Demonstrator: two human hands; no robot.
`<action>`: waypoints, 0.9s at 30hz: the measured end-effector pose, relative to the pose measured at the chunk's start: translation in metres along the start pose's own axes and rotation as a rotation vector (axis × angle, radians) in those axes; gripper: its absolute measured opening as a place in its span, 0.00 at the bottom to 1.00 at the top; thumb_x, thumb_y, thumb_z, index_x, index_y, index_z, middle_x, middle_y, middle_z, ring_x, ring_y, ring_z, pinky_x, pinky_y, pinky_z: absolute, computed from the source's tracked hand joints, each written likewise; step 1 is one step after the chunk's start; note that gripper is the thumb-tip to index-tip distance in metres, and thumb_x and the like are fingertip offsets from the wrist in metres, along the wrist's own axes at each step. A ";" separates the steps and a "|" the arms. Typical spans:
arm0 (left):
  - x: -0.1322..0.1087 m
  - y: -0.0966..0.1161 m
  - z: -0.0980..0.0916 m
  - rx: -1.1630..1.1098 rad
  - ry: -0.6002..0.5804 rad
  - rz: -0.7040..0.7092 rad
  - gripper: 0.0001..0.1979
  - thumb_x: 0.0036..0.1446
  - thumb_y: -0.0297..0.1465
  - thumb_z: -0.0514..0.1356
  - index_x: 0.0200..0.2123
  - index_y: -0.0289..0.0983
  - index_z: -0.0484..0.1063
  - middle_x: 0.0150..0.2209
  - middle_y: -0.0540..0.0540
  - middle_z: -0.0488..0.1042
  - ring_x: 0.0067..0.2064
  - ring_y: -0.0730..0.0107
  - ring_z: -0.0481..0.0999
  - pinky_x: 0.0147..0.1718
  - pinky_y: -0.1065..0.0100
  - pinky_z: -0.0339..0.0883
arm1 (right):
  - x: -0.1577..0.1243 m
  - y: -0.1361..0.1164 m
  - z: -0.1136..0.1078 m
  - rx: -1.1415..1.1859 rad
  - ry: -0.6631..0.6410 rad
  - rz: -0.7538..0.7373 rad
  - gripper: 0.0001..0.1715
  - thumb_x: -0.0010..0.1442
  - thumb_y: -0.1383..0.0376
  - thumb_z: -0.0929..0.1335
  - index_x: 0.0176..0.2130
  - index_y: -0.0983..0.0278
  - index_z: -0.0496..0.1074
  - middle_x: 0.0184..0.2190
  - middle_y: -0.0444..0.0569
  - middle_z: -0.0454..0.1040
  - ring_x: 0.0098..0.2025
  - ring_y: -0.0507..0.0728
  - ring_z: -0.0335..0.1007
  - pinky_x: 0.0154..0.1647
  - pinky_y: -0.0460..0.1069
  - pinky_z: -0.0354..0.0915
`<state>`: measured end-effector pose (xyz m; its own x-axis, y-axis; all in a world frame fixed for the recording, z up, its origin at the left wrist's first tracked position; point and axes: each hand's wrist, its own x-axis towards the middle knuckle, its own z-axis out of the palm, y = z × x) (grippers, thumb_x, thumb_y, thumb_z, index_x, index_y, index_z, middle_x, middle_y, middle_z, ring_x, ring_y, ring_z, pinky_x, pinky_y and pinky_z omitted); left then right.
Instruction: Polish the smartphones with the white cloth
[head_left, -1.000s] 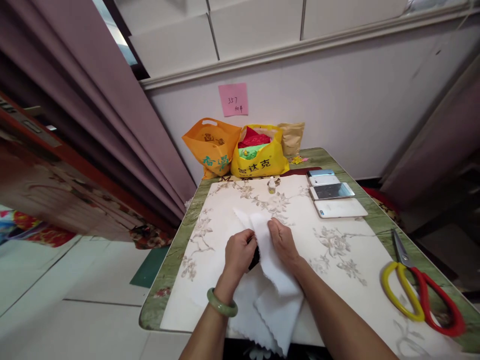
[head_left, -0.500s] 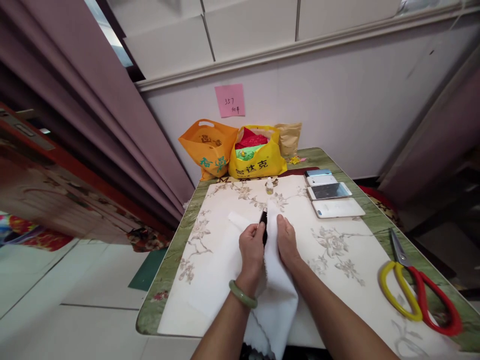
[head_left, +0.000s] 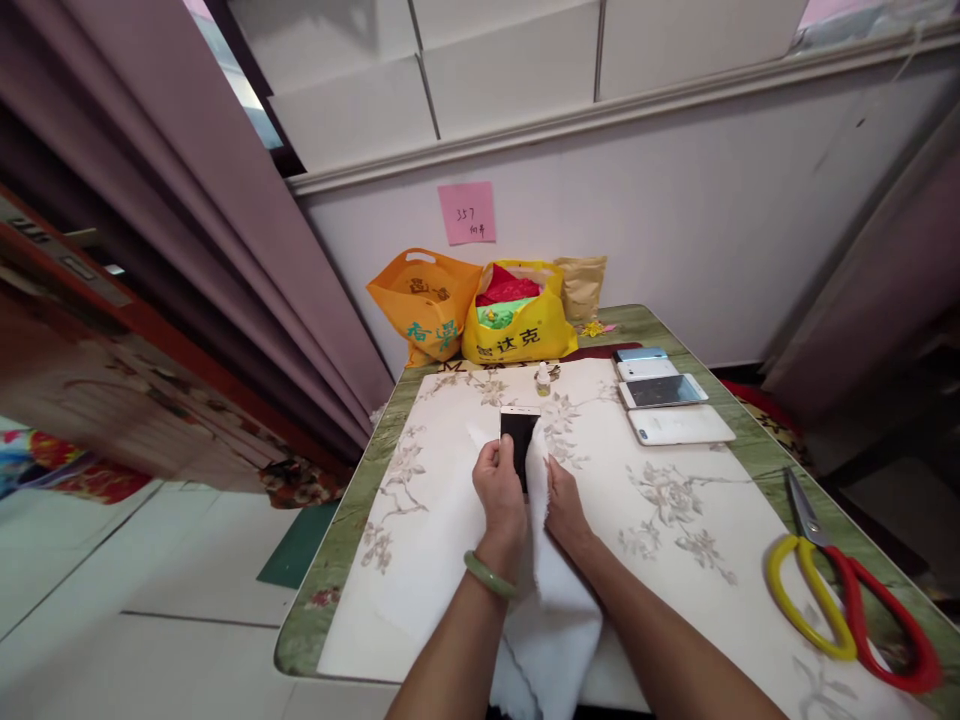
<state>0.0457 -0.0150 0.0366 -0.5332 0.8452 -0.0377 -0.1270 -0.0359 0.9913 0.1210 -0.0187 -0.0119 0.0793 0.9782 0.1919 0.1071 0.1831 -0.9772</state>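
Observation:
A smartphone (head_left: 519, 432) with a dark screen and light top edge is gripped in my left hand (head_left: 501, 495), the thumb lying on its screen. My right hand (head_left: 567, 507) is closed on a white cloth (head_left: 551, 585), which is pressed along the phone's right side. From there the cloth hangs down between my forearms toward the table's near edge. The phone's lower part is hidden by my left hand and the cloth. A green bangle (head_left: 489, 576) circles my left wrist.
Several phones (head_left: 681, 425) lie in a row at the right. Scissors (head_left: 814, 570) with yellow and red handles rest at the near right. A small bottle (head_left: 543, 380) stands beyond my hands. An orange bag (head_left: 424, 305) and a yellow bag (head_left: 517, 340) stand at the back.
The phone has turned from nearly edge-on so its dark screen faces me. My right hand and the cloth have moved slightly down along its right side.

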 end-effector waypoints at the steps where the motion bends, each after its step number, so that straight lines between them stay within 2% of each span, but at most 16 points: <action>1: 0.003 0.000 0.001 -0.019 0.029 0.008 0.18 0.51 0.46 0.60 0.25 0.36 0.67 0.24 0.53 0.64 0.27 0.75 0.61 0.27 0.73 0.59 | -0.001 -0.001 0.001 -0.021 -0.014 -0.012 0.19 0.64 0.53 0.57 0.29 0.61 0.63 0.23 0.44 0.68 0.26 0.54 0.61 0.31 0.49 0.59; 3: 0.008 0.001 0.002 -0.033 0.069 0.021 0.17 0.52 0.45 0.60 0.26 0.36 0.68 0.25 0.53 0.65 0.28 0.75 0.61 0.28 0.73 0.59 | -0.003 -0.002 0.001 -0.053 -0.039 -0.035 0.17 0.64 0.55 0.57 0.30 0.61 0.64 0.23 0.43 0.68 0.26 0.54 0.61 0.31 0.49 0.58; 5: 0.011 0.003 0.001 -0.017 0.043 0.035 0.17 0.53 0.45 0.59 0.26 0.36 0.68 0.25 0.53 0.64 0.28 0.75 0.61 0.28 0.73 0.59 | -0.003 -0.003 0.001 -0.057 -0.044 -0.045 0.17 0.63 0.55 0.58 0.31 0.62 0.65 0.23 0.43 0.68 0.27 0.54 0.61 0.31 0.49 0.58; 10: 0.001 0.016 -0.009 0.131 -0.217 0.132 0.15 0.54 0.43 0.59 0.26 0.36 0.68 0.25 0.53 0.64 0.28 0.74 0.61 0.28 0.74 0.58 | 0.002 -0.003 -0.003 0.140 -0.012 0.012 0.15 0.59 0.54 0.62 0.30 0.62 0.66 0.24 0.43 0.68 0.27 0.54 0.60 0.31 0.48 0.60; 14: -0.008 0.016 -0.021 0.256 -0.352 0.130 0.15 0.53 0.43 0.60 0.25 0.36 0.69 0.23 0.53 0.65 0.27 0.73 0.62 0.28 0.73 0.58 | 0.009 -0.001 -0.010 0.324 0.083 0.106 0.16 0.55 0.53 0.64 0.31 0.63 0.68 0.25 0.43 0.70 0.28 0.54 0.62 0.30 0.48 0.61; 17: -0.006 0.011 -0.031 0.280 -0.418 0.064 0.16 0.52 0.43 0.61 0.24 0.36 0.69 0.21 0.54 0.63 0.25 0.75 0.60 0.26 0.73 0.55 | 0.012 0.000 -0.015 0.360 0.106 0.160 0.16 0.53 0.52 0.65 0.29 0.63 0.67 0.22 0.42 0.69 0.26 0.53 0.60 0.27 0.48 0.60; 21: 0.004 0.015 -0.042 0.271 -0.451 -0.051 0.17 0.48 0.44 0.64 0.22 0.35 0.68 0.19 0.55 0.63 0.23 0.77 0.59 0.23 0.73 0.52 | 0.014 0.002 -0.015 0.308 0.047 0.158 0.16 0.52 0.53 0.66 0.28 0.63 0.67 0.21 0.41 0.68 0.25 0.53 0.59 0.26 0.47 0.59; 24: 0.009 0.028 -0.048 0.127 -0.421 -0.229 0.19 0.43 0.45 0.67 0.26 0.34 0.72 0.21 0.53 0.68 0.24 0.76 0.65 0.25 0.73 0.58 | 0.015 0.004 -0.014 0.268 0.036 0.163 0.18 0.54 0.50 0.65 0.28 0.63 0.67 0.21 0.41 0.68 0.25 0.53 0.60 0.27 0.47 0.60; 27: 0.009 0.036 -0.052 -0.082 -0.353 -0.424 0.22 0.43 0.47 0.67 0.33 0.34 0.74 0.25 0.49 0.74 0.26 0.72 0.71 0.27 0.71 0.64 | 0.017 0.007 -0.014 0.288 0.121 0.217 0.20 0.55 0.49 0.63 0.28 0.62 0.67 0.20 0.42 0.67 0.25 0.54 0.61 0.26 0.47 0.60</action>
<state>-0.0072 -0.0364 0.0654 -0.1101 0.9215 -0.3724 -0.3412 0.3169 0.8850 0.1372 -0.0023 -0.0143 0.1884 0.9816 -0.0298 -0.2066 0.0099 -0.9784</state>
